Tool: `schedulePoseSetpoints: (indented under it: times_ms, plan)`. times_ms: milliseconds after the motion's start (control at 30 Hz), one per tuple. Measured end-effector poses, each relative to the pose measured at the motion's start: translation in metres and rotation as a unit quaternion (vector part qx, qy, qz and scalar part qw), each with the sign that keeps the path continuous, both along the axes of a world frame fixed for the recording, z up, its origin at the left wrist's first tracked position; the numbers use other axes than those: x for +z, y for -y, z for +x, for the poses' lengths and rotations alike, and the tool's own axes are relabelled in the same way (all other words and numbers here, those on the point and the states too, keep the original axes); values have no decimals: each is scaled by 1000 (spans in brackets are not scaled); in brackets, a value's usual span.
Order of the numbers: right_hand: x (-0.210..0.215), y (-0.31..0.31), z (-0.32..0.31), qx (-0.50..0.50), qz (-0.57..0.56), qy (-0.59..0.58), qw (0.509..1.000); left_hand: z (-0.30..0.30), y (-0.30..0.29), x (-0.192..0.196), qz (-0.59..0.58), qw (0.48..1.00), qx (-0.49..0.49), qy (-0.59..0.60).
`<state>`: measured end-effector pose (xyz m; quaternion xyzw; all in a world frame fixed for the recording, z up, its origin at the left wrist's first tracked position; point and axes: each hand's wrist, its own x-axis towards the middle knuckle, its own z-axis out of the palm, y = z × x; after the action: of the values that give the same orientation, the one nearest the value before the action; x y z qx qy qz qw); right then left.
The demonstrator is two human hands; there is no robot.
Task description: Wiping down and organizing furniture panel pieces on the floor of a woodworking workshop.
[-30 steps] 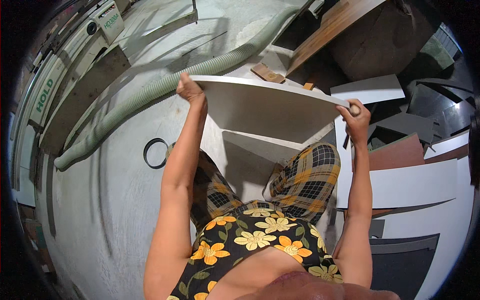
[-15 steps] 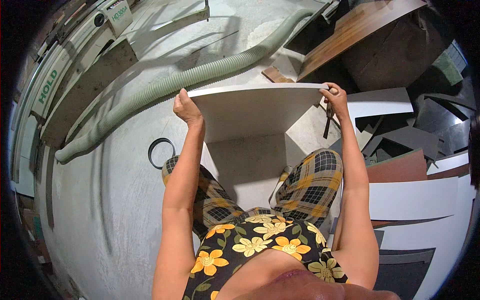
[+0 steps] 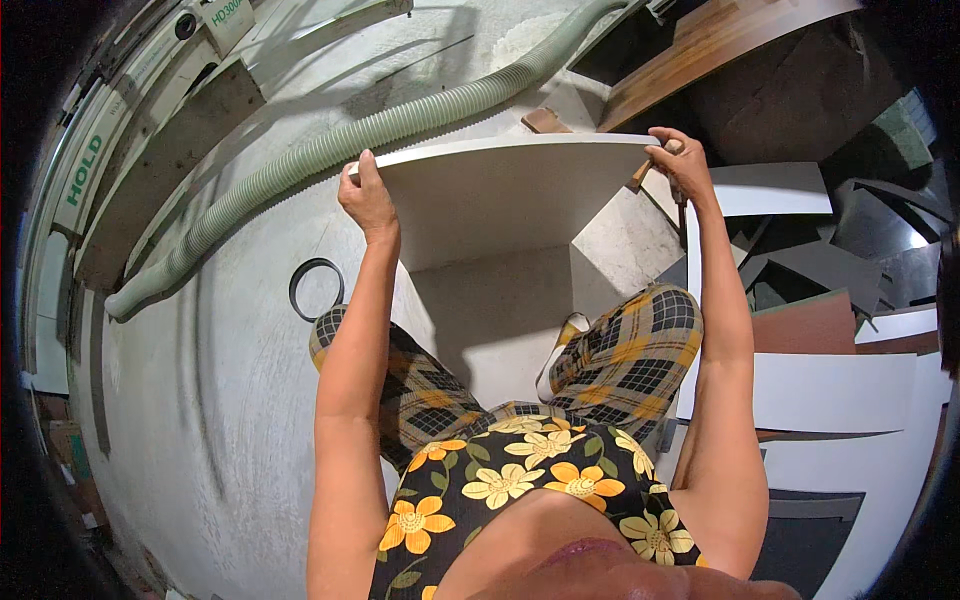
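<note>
A pale grey-white board (image 3: 500, 200) stands on edge in front of me, tilted, its far top edge bowed by the lens. My left hand (image 3: 369, 205) grips its top left corner, thumb up over the edge. At the top right corner my right hand (image 3: 683, 168) is closed on the board. The same hand also keeps a slim tool (image 3: 682, 213) with a brownish handle part and a dark narrow shaft; its exact kind I cannot make out. Below the board its shadow falls on the floor between my knees.
A ribbed green-grey hose (image 3: 400, 122) curves across the floor beyond the board. A black ring (image 3: 316, 288) lies by my left knee. Machine housing (image 3: 100, 175) runs along the left. Stacked offcuts and panels (image 3: 830, 395) crowd the right, and a wood-grain board (image 3: 690, 65) leans at the far right.
Both hands have raised the board and moved it slightly away from me. The tool in my right hand has turned and shifted right along with the hand.
</note>
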<state>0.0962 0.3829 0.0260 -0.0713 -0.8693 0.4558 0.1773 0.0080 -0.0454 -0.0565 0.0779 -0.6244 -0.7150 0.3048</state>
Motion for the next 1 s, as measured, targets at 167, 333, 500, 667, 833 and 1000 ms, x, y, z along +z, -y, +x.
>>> schedulePoseSetpoints:
  times_ms: [167,333,500,667,833,1000]
  plan:
    - [41,19,14,-44,101,-126,986,-7,1,-6,0,1000,-1,7]
    - [100,60,48,-25,21,-288,957,-9,3,-8,8,999,32,-16]
    - [129,66,85,-41,-65,-402,913,-6,-7,-1,26,999,24,-14]
    - [112,52,73,-62,-393,-379,836,-10,5,-14,14,999,24,-21]
    - [90,31,70,-156,-453,-359,801,-13,3,-13,14,999,36,-9]
    - [65,-33,91,-193,-363,-357,839,-16,-7,-13,21,999,25,-19]
